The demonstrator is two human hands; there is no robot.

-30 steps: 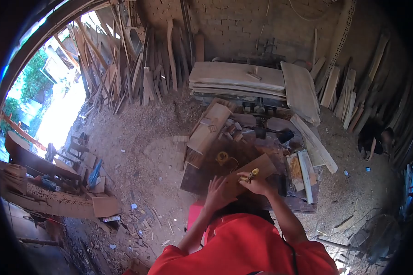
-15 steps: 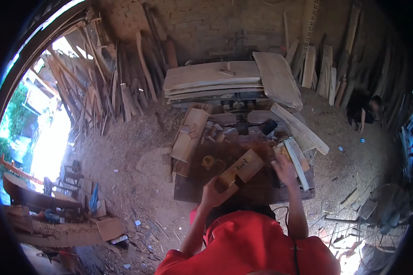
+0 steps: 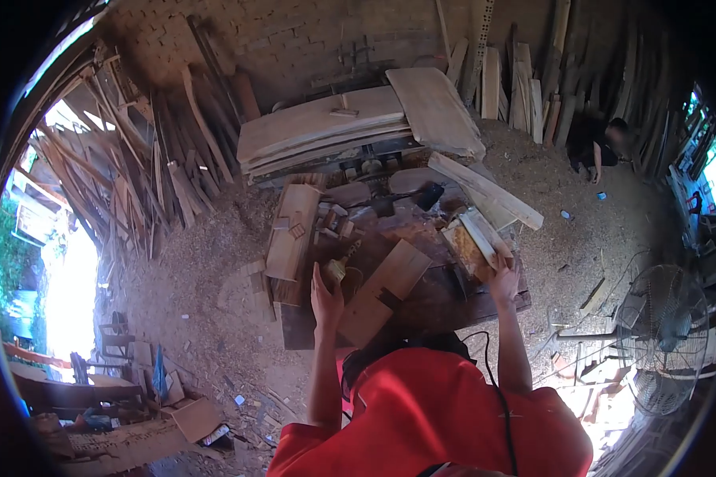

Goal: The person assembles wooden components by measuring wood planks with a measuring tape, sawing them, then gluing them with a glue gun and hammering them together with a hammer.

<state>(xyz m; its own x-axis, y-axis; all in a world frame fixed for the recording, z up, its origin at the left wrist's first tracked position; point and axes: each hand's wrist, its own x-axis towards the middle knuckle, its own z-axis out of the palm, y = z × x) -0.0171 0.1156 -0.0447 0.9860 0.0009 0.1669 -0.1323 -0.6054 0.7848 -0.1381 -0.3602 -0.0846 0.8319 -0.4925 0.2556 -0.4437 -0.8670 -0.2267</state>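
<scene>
My left hand (image 3: 326, 302) is at the near left of the low dark worktable (image 3: 298, 327), its fingers and thumb round a small yellow object (image 3: 336, 270) whose kind I cannot tell. Just right of it, a flat wooden board (image 3: 402, 270) with a dark notch lies slantwise across the table. My right hand (image 3: 504, 285) grips the near end of a pale wooden strip (image 3: 482, 237) at the table's right side. Against that strip lies a yellowish-brown wooden piece (image 3: 465, 253).
Small wooden blocks (image 3: 336, 221) and a longer wooden piece (image 3: 293, 230) occupy the table's left. Behind stand stacked planks (image 3: 322, 127). Long boards (image 3: 493, 191) jut out at the back right. A person (image 3: 597, 147) crouches at far right, beyond a caged fan (image 3: 664, 338).
My left hand has left the notched board and moved left to the yellow object. My right hand has closed on the pale strip, which has shifted. The view has swung right.
</scene>
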